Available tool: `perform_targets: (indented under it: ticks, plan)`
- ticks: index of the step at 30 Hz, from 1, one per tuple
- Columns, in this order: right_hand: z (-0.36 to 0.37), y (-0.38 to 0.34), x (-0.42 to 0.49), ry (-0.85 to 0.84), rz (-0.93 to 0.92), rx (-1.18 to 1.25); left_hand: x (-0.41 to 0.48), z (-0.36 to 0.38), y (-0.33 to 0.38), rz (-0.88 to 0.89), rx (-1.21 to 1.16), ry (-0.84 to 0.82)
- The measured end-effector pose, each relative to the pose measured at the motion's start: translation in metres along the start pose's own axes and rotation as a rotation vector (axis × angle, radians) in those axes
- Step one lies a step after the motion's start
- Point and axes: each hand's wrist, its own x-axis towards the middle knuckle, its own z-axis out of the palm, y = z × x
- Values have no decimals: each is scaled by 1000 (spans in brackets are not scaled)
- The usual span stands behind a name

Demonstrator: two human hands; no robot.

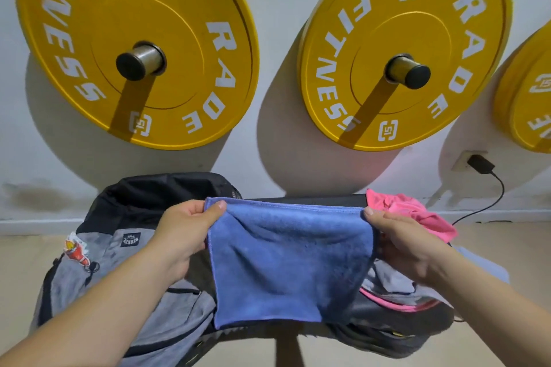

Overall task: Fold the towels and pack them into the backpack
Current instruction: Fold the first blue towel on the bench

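Blue plush towel (290,259) hanging doubled, top corners pinched by left hand (182,235), right hand (402,244)

— Where is the blue towel (292,262)?
— It hangs down flat, held up by its two top corners.
— And the backpack (119,262)?
— It is grey and black. It lies behind the towel, to the left.
— And the pink towel (417,214)?
— All crumpled up, on the right.

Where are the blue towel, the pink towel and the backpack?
blue towel (286,262): head view, middle of hanging cloth.
pink towel (402,202): head view, crumpled upper folds.
backpack (149,197): head view, black top part.
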Motion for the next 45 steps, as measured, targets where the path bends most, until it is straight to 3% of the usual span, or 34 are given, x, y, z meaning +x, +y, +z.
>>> perform_targets:
  ticks: [7,13,24,31,38,43,45]
  plan:
    - [17,-3,-4,107,-170,-88,3,2,-3,-32,-28,25]
    - [38,-10,-12,121,-168,-4,-13,14,3,125,247,178]
    - [108,-9,-61,-194,-258,-104,-72,71,0,332,279,-137]
    - [106,-9,-60,-213,-279,-104,-67,67,-3,349,331,-145]
    - [102,-13,-64,-379,-213,-87,-67,61,-1,382,286,-166]
    - [89,-13,-46,-192,-277,-204,-64,48,16,403,241,-237]
    - [77,-13,-39,-278,-194,-164,-69,45,28,335,104,-279]
